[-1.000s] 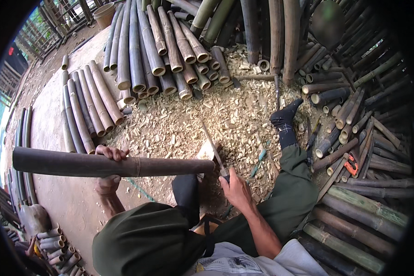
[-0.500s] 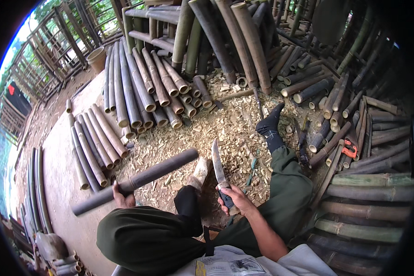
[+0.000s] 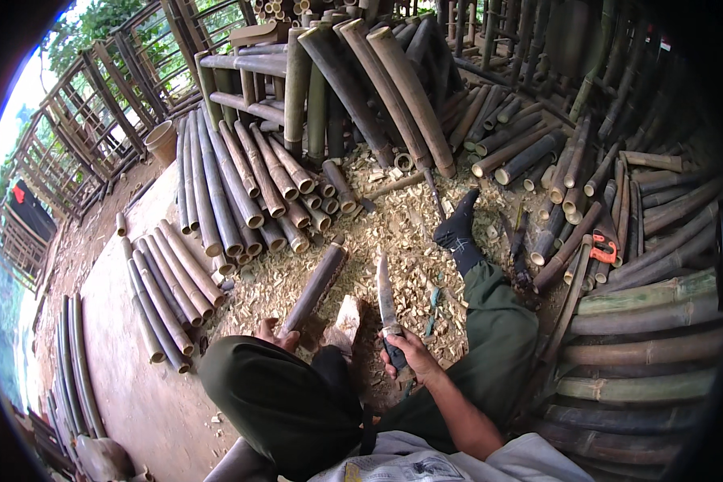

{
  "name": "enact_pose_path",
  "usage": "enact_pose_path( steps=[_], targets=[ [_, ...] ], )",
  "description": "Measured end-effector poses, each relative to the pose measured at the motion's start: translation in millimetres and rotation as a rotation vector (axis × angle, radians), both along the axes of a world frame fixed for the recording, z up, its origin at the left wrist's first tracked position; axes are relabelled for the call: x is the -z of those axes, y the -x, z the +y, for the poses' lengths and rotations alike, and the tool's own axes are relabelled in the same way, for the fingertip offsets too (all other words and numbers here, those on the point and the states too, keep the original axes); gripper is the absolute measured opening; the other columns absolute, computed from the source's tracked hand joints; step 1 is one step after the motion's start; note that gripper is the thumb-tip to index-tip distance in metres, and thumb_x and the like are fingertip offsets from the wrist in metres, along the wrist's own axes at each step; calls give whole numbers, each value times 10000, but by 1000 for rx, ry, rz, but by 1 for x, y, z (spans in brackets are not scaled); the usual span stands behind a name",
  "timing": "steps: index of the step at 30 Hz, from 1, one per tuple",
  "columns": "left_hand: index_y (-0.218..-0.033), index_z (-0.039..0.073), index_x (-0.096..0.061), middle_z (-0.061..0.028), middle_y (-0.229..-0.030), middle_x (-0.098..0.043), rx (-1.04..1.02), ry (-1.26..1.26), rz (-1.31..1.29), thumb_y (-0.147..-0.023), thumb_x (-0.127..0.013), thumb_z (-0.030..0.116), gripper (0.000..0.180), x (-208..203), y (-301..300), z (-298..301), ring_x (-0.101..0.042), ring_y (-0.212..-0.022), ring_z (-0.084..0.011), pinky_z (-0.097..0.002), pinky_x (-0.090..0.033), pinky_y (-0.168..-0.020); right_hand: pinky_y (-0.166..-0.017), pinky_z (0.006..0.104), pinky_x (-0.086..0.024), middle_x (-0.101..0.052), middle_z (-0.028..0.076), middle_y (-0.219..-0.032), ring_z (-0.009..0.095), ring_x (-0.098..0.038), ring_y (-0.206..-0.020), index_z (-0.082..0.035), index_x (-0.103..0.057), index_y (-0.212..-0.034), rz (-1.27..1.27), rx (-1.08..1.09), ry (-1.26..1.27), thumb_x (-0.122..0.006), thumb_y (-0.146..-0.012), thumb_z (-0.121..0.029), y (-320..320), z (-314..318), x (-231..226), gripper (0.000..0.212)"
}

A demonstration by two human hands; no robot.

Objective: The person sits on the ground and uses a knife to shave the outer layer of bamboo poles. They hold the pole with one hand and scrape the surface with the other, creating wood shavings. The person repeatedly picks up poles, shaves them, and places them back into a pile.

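Note:
My right hand point(image 3: 407, 352) is closed round the dark handle of a knife point(image 3: 386, 293), its long, worn blade pointing up and away from me. To the left, my left hand point(image 3: 279, 335) grips the near end of a dark bamboo pole point(image 3: 316, 283); my raised knee partly hides the wrist. The pole slants away from me over the wood chips, with its far end to the right of its near end. Between pole and knife stands a pale, rough wooden block point(image 3: 345, 320), close to my bent left leg. Blade and pole are apart.
Wood chips point(image 3: 410, 229) cover the ground ahead. Cut bamboo poles point(image 3: 229, 193) lie in rows at the far left, with more stacked at right point(image 3: 643, 351). An orange-handled saw point(image 3: 605, 247) rests among the right-hand pieces. My right foot point(image 3: 459, 229) stretches forward in a dark sock.
The bamboo pole has swung from lying crosswise to pointing away from me, and my left hand now sits at its near end. The knife stays in my right hand. My view has shifted slightly.

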State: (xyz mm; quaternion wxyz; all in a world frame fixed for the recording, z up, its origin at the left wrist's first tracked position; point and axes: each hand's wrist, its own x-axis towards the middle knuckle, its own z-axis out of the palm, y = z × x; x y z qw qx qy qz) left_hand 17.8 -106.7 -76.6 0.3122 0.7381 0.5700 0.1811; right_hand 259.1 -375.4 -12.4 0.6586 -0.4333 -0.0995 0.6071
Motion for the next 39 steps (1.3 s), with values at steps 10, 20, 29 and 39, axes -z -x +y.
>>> enact_pose_path(
  steps=[10,20,29,39],
  targets=[
    [-1051,0,-722,-172,-943,-720,233,53,260,-617,-873,297,547,36,-12,46,-706,-899,-327,-423,-552,-805,-423,386,-506,-622,84,-724,198,-613,-495,-88,-490,-1168,-174,164,216,-606,-1036,-216,-5,6,45,217],
    [-1103,9,-689,-83,-922,-686,97,512,-1299,-960,-686,208,245,-187,-16,134,-671,-863,-196,-340,-559,-746,-424,352,-476,-580,69,-728,179,-580,-470,-18,-431,-1347,-511,46,261,-609,-1047,-209,13,12,54,398],
    [-1022,55,-686,-48,-884,-657,-237,226,-1402,-890,-840,266,292,-193,12,158,-650,-815,-173,-336,-548,-770,-538,398,-514,-622,147,-812,252,-635,-597,16,-265,-1543,-751,45,290,-619,-1030,-293,20,21,69,695],
    [-1051,47,-703,-21,-901,-671,-574,257,-1458,-871,-833,172,254,-76,55,126,-649,-832,-166,-335,-551,-835,-855,524,-522,-677,282,-1029,481,-669,-976,18,-477,-1381,-1202,149,327,-632,-1010,-358,30,30,77,551]
  ],
)
